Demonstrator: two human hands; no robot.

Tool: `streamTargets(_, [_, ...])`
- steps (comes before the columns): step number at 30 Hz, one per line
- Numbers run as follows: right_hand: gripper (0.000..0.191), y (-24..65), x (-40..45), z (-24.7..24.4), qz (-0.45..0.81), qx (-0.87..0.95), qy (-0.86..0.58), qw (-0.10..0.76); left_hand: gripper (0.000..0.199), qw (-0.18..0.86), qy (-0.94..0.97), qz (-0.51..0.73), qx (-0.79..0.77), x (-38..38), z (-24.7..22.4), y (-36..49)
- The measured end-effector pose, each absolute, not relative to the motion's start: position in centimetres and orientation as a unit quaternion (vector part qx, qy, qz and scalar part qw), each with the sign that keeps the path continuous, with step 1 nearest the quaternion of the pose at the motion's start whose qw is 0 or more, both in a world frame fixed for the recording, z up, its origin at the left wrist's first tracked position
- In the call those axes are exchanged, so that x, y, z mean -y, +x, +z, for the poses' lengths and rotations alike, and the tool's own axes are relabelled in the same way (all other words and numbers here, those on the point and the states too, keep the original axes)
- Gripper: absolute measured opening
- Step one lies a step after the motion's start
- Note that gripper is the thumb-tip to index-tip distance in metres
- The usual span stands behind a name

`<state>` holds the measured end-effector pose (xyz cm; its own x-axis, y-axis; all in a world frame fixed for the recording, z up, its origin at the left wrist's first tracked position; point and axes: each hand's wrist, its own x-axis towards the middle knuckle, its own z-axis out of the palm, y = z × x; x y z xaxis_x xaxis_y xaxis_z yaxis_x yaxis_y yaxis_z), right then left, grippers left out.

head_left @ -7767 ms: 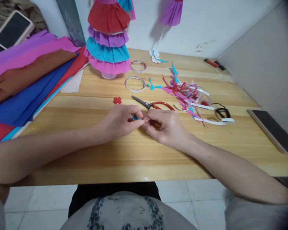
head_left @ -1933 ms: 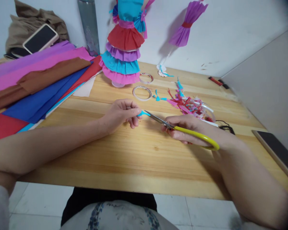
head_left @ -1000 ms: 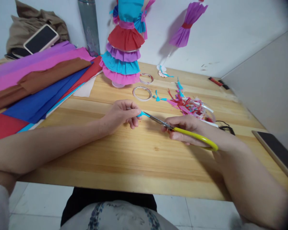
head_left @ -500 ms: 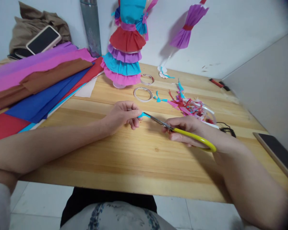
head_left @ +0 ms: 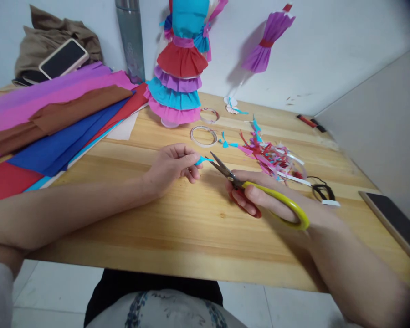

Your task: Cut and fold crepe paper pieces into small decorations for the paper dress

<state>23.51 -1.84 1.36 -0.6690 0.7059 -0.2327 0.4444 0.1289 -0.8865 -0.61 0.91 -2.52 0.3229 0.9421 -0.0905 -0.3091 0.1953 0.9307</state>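
Observation:
Between thumb and fingers, my left hand (head_left: 177, 165) pinches a small blue strip of crepe paper (head_left: 204, 160), whose thin end points right. My right hand (head_left: 256, 193) grips scissors (head_left: 276, 195) with yellow and red handles. Their blades are spread apart, the tips just right of the strip's thin end. Both hands are a little above the wooden table (head_left: 177, 228). Behind them stands a tiered dress of ruffled crepe paper (head_left: 181, 68) in blue, red, purple and pink.
Tape rolls (head_left: 204, 136) lie beyond my hands, with a heap of paper scraps (head_left: 273, 157) to the right. Folded crepe sheets (head_left: 68, 123) cover the left side, near a bottle (head_left: 131, 41). A phone (head_left: 392, 223) rests at the right edge. A purple paper piece (head_left: 268, 43) stands near the wall.
The scissor blades have opened from closed and drawn slightly away from the blue strip. My right fingers have spread with the handles. My left hand has barely moved.

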Motion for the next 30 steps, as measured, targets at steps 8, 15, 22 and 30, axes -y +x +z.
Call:
streamTargets(8, [0.053,22.9,2.5,0.4,0.572,0.699,-0.405,0.143,0.021,0.682,0.425,0.456,-0.382,-0.8,-2.0,-0.4])
streamTargets(15, [0.048,23.0,2.5,0.1,0.599,0.682,-0.393,0.148,0.019,0.691,0.423,0.456,-0.368,-0.9,-2.4,-0.5])
streamTargets(22, [0.045,23.1,2.6,-0.1,0.593,0.682,-0.398,0.157,0.018,0.693,0.426,0.459,-0.356,-1.0,-2.8,-0.6])
streamTargets(30, [0.049,23.0,2.5,0.1,0.575,0.687,-0.417,0.153,0.018,0.692,0.428,0.458,-0.358,-0.9,-3.0,-0.5])
